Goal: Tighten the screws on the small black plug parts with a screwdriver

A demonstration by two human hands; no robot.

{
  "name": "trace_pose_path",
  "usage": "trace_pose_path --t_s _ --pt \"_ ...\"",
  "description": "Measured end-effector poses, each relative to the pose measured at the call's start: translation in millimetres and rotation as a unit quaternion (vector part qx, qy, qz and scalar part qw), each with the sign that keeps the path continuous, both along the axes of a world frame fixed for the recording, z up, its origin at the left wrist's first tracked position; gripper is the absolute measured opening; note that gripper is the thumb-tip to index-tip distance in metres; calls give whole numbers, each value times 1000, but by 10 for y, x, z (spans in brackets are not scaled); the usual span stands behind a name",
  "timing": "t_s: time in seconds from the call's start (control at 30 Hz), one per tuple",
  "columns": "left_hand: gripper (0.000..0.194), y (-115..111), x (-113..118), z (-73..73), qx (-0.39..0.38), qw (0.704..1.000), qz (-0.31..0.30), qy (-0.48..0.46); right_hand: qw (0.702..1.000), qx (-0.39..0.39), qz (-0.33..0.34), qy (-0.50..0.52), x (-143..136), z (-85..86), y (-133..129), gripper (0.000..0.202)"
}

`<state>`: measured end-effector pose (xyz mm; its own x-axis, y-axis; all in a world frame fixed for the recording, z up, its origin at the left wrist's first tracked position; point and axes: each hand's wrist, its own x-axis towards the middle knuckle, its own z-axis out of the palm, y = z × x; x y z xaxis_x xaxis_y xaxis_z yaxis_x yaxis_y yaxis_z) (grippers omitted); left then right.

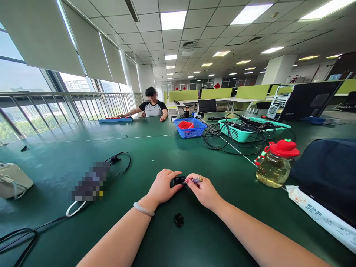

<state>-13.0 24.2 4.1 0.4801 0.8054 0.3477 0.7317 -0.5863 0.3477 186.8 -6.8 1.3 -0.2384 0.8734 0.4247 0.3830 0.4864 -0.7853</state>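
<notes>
My left hand (164,185) has its fingers and thumb closed round a small black box-like part (179,180) at the middle of the green table. In my right hand (204,191) is a slim pen-shaped tool (197,180) with a gold-coloured end, pinched between fingers and thumb. Its inner end points at the black part; I cannot tell whether it touches, as my fingertips hide it. Nearer to me, between my forearms, a small black rounded piece (179,220) lies loose on the table (155,237).
A blurred dark device (93,181) with a cable lies to the left, near a white case (13,180). Ahead are a blue basket (191,129) and a green basket (241,135) of cables. A glass jar (275,170) stands right. A person (152,107) sits opposite.
</notes>
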Motion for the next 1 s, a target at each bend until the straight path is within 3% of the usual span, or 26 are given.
trace_pose_path --t_s 0.17,0.37,0.6,0.87,1.0 --pt "42 4 18 8 0 1000 20 20 984 31 -47 169 121 -14 60 35" --pt "45 22 -2 -19 -17 987 120 108 945 -74 -100 301 195 -84 227 45" --pt "39 -67 32 8 28 970 153 187 963 -90 -84 239 167 -125 227 51" --pt "37 -30 50 20 -20 990 105 97 973 -80 -89 199 197 -175 257 50" --pt "45 -36 40 21 -67 995 43 53 975 -62 -97 188 192 -188 275 53"
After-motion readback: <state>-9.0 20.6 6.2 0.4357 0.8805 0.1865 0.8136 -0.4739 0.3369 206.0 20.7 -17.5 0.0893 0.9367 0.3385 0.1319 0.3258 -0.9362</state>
